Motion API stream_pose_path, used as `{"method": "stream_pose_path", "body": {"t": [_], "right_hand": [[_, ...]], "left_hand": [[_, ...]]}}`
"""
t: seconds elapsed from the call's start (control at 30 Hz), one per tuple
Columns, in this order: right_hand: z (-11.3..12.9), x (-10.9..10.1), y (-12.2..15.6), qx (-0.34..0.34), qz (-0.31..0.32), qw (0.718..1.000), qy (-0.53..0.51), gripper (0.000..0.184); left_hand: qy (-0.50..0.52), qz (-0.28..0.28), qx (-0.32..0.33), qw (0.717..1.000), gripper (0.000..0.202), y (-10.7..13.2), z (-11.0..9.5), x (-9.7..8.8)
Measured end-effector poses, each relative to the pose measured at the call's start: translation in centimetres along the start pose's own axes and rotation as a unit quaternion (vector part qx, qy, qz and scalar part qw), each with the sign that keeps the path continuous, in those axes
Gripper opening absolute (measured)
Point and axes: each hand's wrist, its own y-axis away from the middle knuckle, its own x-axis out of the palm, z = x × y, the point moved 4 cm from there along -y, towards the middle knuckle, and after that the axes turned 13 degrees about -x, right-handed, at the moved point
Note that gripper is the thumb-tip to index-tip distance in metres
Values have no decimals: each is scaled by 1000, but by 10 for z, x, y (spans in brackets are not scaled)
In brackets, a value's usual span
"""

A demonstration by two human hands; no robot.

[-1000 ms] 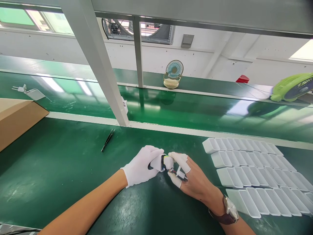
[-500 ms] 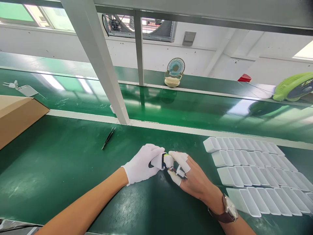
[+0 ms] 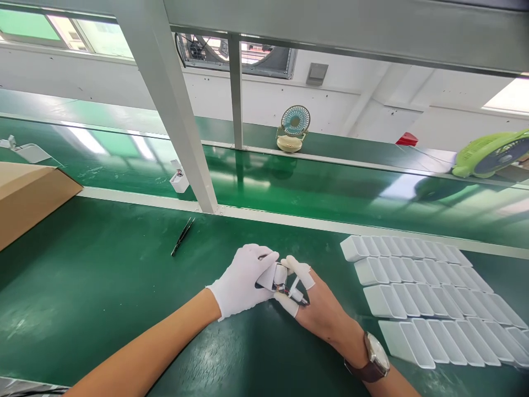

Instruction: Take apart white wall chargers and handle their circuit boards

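My left hand (image 3: 246,280), in a white glove, is closed around a small white plastic housing (image 3: 269,277) with dark edges. Finger covers sit on the thumb and fingertips of my right hand (image 3: 316,300), which pinches a white inner part (image 3: 281,274) at the housing's open right end. Thin coloured wires show between the two hands. From there a small white plug-like piece (image 3: 296,292) with a dark tip reaches under my right palm. Fingers and glove hide much of the assembly.
Black tweezers (image 3: 182,237) lie left of my hands. Several rows of white open housings (image 3: 397,303) stand at the right. A cardboard box (image 3: 35,198) is at the left edge. A metal post (image 3: 177,110) rises behind; beyond it a small white box (image 3: 179,181) sits on the green belt.
The white inner part sits closer to the housing, and the dark and yellow bits between them are covered. On the back belt, the white box has shifted left, out from behind the post.
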Motion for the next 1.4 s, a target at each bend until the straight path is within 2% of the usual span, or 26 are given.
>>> {"method": "stream_pose_path", "body": {"t": [0.07,0.1,0.17,0.23,0.3,0.33,0.5,0.57,0.7,0.77,0.87,1.03,1.2,1.4], "right_hand": [[0,-1,4,30,-6,999,-46,83],[0,-2,5,34,-8,997,-75,80],[-1,-6,6,34,-28,991,-128,61],[-5,-9,5,51,-66,986,-141,45],[-11,-9,3,67,-98,987,-108,39],[-13,-7,2,62,-104,989,-84,37],[-15,10,-2,-60,-57,997,-4,48],[-14,15,-1,-95,-42,994,20,51],[-12,19,-1,-149,-39,986,60,52],[-11,21,-1,-167,-33,983,64,53],[-8,21,-1,-185,-30,981,55,52],[-3,19,-5,-172,-9,984,37,48],[-3,21,-8,-162,-14,987,6,51],[-9,25,-11,-105,-42,991,-71,57]], "left_hand": [[-19,4,-13,1000,41,-2,-4,-3],[-15,12,-14,1000,34,-3,-5,-3],[18,32,-3,999,18,-3,-6,-3],[67,53,18,996,13,-1,-5,-2],[113,60,19,992,16,2,0,-1],[135,59,1,989,18,3,4,0],[229,96,-148,957,41,8,18,-5],[245,95,-167,950,45,8,18,-11],[244,78,-181,949,38,9,22,-19],[253,88,-196,943,35,10,26,-15],[304,113,-225,919,39,11,32,-6],[423,149,-230,863,53,8,32,4],[472,176,-259,824,58,2,27,3],[480,189,-251,819,59,2,26,0]]}}
